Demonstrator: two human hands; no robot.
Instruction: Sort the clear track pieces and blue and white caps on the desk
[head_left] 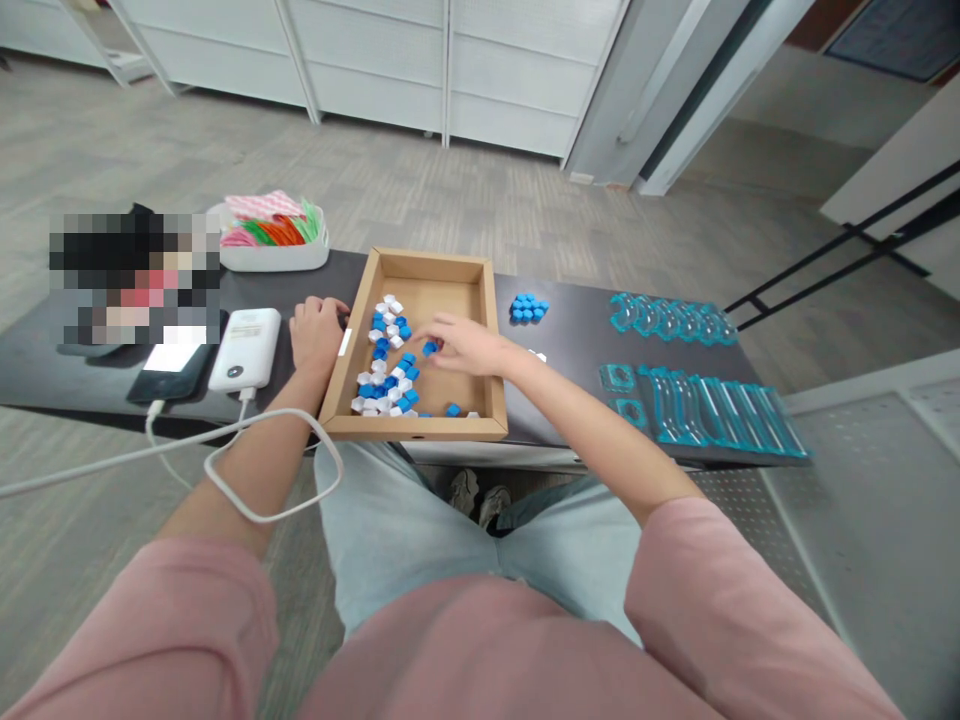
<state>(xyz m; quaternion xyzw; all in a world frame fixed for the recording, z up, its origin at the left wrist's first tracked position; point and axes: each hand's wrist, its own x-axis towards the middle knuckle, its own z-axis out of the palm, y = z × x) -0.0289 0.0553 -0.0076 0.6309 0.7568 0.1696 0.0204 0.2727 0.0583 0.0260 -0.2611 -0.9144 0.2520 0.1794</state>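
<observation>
Cardboard tray sits on the dark surface, with blue and white pieces heaped along its left side. The right hand reaches into the tray, fingertips closed narrowly on a blue piece near the middle. The left hand rests curled against the tray's left wall; I cannot tell whether it holds anything. A small blue pile lies just right of the tray, clear blue curved parts farther right, and a power bank and phone to the left.
</observation>
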